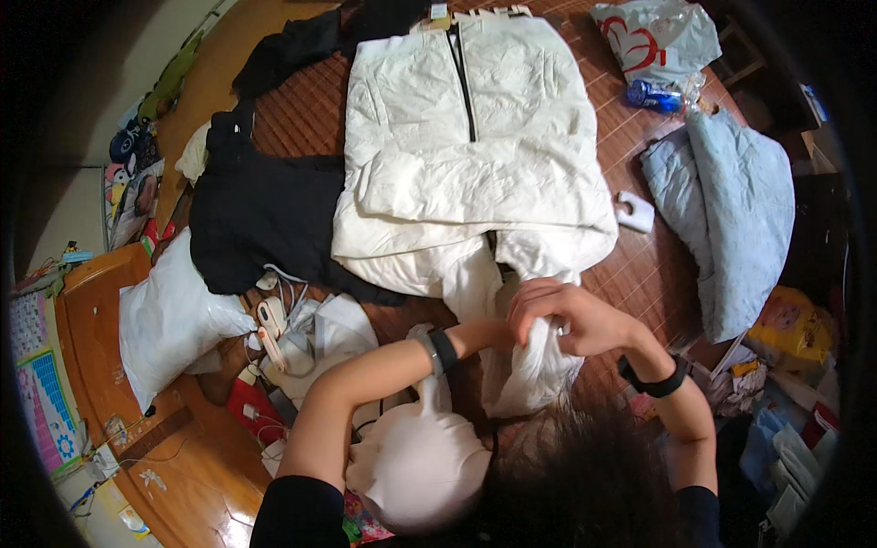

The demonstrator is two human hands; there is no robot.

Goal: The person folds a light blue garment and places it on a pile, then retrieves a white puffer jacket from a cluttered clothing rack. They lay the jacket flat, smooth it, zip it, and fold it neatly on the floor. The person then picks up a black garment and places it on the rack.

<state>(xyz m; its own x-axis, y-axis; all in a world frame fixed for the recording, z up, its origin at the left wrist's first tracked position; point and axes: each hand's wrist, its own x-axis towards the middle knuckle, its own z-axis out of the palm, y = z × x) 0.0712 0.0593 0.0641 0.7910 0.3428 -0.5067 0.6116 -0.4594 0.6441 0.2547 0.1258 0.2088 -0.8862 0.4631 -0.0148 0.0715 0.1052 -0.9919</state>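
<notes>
Both hands gathered on the lower edge of a white jacket (475, 155) spread on a woven mat (639, 265).

Right hand (575, 315) curls over bunched white fabric at the hem, fingers closed on it; left hand (512, 333) mostly hidden beneath, grip cannot be told. Jacket lies zip-up, partly overlapping a black garment (265, 219). Risk, as judged: tugging the hem could drag the whole jacket askew, wrinkle its folded sleeve, or snag the cables (292, 301) just beside it.

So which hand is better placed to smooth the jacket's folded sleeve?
Probably the right hand: it lies on top of the white jacket fabric, nearer the sleeve. The left hand is mostly hidden beneath it.
</notes>
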